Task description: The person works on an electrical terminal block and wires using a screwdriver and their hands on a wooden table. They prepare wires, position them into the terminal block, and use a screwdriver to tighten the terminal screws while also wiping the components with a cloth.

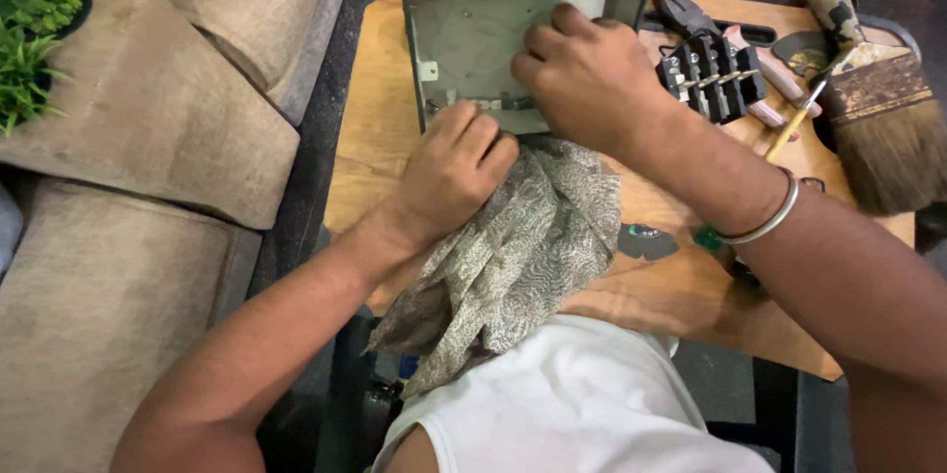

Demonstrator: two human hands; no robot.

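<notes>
**Bench contents: one box, one cloth, tools**

One plant, far left. Three cushions. One wooden table. Left hand, fingers curled shut, bunching one patterned cloth at the near edge of one open grey metal box. Right hand, fingers bent into the box; grip cannot be told. One black terminal block. One screwdriver. One brush, far right.

Single head-worn view, looking steeply down from above the person's chest, close over the wooden worktop, both forearms entering from the bottom edge, cushions at left, dark floor around
</notes>
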